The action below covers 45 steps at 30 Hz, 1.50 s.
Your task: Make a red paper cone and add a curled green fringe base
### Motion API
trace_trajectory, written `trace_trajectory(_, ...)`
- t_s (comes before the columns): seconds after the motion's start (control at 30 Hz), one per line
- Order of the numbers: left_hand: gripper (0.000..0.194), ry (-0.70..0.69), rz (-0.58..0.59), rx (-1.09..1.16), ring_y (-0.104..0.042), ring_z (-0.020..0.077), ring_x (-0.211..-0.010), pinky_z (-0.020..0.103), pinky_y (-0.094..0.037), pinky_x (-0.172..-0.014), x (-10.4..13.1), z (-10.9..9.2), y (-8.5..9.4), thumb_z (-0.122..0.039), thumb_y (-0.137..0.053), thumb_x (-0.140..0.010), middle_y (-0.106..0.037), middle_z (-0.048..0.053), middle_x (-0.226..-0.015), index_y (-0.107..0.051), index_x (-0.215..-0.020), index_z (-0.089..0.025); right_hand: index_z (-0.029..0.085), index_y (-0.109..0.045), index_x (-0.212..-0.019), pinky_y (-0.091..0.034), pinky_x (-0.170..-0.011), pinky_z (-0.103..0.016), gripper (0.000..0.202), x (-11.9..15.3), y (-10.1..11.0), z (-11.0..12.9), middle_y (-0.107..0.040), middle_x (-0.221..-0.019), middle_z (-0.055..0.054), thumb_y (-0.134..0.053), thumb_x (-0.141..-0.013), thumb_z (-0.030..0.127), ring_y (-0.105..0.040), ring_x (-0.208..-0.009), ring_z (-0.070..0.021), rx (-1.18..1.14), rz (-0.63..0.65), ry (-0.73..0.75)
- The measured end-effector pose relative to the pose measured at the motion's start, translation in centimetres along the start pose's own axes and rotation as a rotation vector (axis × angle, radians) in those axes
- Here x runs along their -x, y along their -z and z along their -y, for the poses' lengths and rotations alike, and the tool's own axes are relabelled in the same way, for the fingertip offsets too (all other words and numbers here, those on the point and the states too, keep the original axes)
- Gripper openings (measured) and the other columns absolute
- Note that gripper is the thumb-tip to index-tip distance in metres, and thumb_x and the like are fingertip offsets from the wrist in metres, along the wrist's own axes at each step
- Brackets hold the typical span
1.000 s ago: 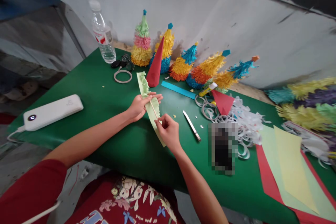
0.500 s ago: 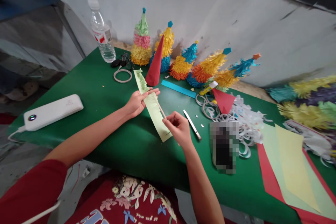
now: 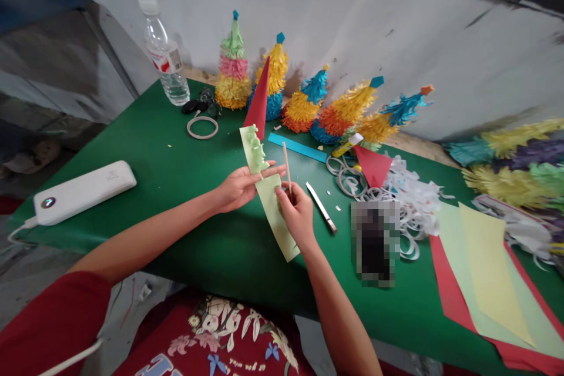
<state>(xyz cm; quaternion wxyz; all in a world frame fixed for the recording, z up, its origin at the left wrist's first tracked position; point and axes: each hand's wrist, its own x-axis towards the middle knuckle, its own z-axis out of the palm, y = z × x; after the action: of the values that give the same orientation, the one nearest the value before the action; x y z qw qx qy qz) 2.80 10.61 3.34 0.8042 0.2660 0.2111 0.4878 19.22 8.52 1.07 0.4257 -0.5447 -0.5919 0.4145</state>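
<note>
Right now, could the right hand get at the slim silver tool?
Probably yes: only green table shows between the right hand and slim silver tool, though the hand holds a thin stick.

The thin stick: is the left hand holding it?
No, the thin stick rises from the right hand, while the left hand pinches the light green paper strip.

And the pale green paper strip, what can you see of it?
The long, narrow pale green paper strip slants across the view, its lower end nearest the person. Small curls line the right edge of its far part; the near part looks flatter. The left hand grips it about midway. The right hand, holding a thin pale stick, covers part of its right edge.
</note>
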Motion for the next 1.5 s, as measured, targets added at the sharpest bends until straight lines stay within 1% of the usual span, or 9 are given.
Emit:
trace_trajectory(0.2,0.030,0.033,0.043,-0.040,-0.040,0.0307,-0.134,0.048,-0.028,-0.113,0.0,-0.2,0.1,-0.013,-0.058,-0.077,-0.063,0.013,-0.125,-0.067,-0.106,-0.014,0.020,-0.057,-0.079,-0.023,-0.044,-0.023,0.028,0.0,0.2,0.3,-0.034,-0.055,0.006,-0.057,-0.083,0.047,-0.029,-0.047,-0.0085,-0.040,-0.053,0.002)
trace_trajectory(0.37,0.025,0.044,-0.100,-0.121,-0.052,0.0311,-0.125,0.048,-0.034,-0.109,-0.3,1.1,0.4,-0.014,-0.062,-0.079,-0.068,0.015,-0.115,-0.069,-0.103,-0.013,0.020,-0.056,-0.079,-0.024,-0.044,-0.023,0.027,0.2,0.0,0.7,-0.035,-0.055,0.006,-0.055,-0.085,0.046,-0.030,-0.047,-0.0083,-0.018,-0.039,0.020)
trace_trajectory(0.43,0.023,0.017,-0.160,-0.106,-0.055,0.0300,-0.122,0.047,-0.036,-0.108,-0.5,1.3,0.6,-0.014,-0.059,-0.082,-0.069,0.016,-0.112,-0.069,-0.102,-0.012,0.020,-0.056,-0.088,-0.027,-0.046,-0.023,0.023,0.3,0.0,0.7,-0.037,-0.056,0.007,-0.053,-0.087,0.043,-0.032,-0.047,-0.0090,0.029,-0.041,0.055)
trace_trajectory(0.53,0.023,-0.050,-0.242,-0.060,-0.058,0.0285,-0.118,0.046,-0.039,-0.107,-1.0,0.6,0.9,-0.011,-0.054,-0.084,-0.070,0.016,-0.110,-0.067,-0.103,-0.010,0.020,-0.049,-0.103,-0.035,-0.054,-0.024,0.020,0.3,0.0,0.4,-0.047,-0.061,0.005,-0.048,-0.090,0.035,-0.044,-0.052,-0.0113,0.131,-0.104,0.128)
trace_trajectory(0.67,0.026,-0.159,-0.314,-0.032,-0.059,0.0265,-0.117,0.044,-0.041,-0.106,-1.5,-1.0,1.4,-0.010,-0.051,-0.085,-0.070,0.015,-0.110,-0.065,-0.107,-0.010,0.021,-0.048,-0.087,-0.039,-0.060,-0.025,0.009,0.2,0.2,0.1,-0.056,-0.069,0.001,-0.043,-0.091,0.027,-0.052,-0.060,-0.0131,0.287,-0.079,0.213)
trace_trajectory(0.87,0.023,-0.203,-0.292,-0.027,-0.058,0.0254,-0.118,0.041,-0.040,-0.106,-1.3,-1.6,1.3,-0.009,-0.052,-0.084,-0.070,0.012,-0.110,-0.066,-0.102,-0.011,0.020,-0.052,-0.081,-0.038,-0.057,-0.023,0.014,-0.1,0.2,-0.2,-0.057,-0.063,0.002,-0.043,-0.090,0.024,-0.053,-0.057,-0.0124,0.388,-0.075,0.270)
trace_trajectory(1.1,0.012,-0.204,-0.368,-0.030,-0.066,0.0219,-0.105,0.037,-0.044,-0.101,-1.6,-0.9,1.4,-0.012,-0.068,-0.076,-0.073,0.005,-0.093,-0.064,-0.088,-0.015,0.020,-0.054,-0.079,-0.038,-0.055,-0.022,0.015,0.1,-0.2,-0.6,-0.059,-0.062,0.002,-0.043,-0.088,0.020,-0.053,-0.054,-0.0116,0.421,-0.084,0.292)
trace_trajectory(1.27,0.021,-0.248,-0.455,-0.011,-0.070,0.0167,-0.088,0.031,-0.049,-0.090,-1.9,-0.5,1.6,-0.018,-0.078,-0.068,-0.071,0.000,-0.078,-0.059,-0.076,-0.016,0.020,-0.054,-0.079,-0.041,-0.058,-0.022,0.015,0.5,-0.9,-0.4,-0.062,-0.065,0.000,-0.044,-0.089,0.020,-0.057,-0.057,-0.0127,0.455,-0.120,0.311)
trace_trajectory(1.5,0.022,-0.271,-0.519,-0.009,-0.070,0.0185,-0.087,0.032,-0.051,-0.085,-2.2,-0.6,2.1,-0.016,-0.081,-0.064,-0.073,0.003,-0.081,-0.060,-0.070,-0.015,0.019,-0.056,-0.081,-0.043,-0.061,-0.023,0.015,0.8,-1.5,-0.4,-0.065,-0.067,-0.002,-0.044,-0.090,0.020,-0.061,-0.060,-0.0145,0.493,-0.171,0.350)
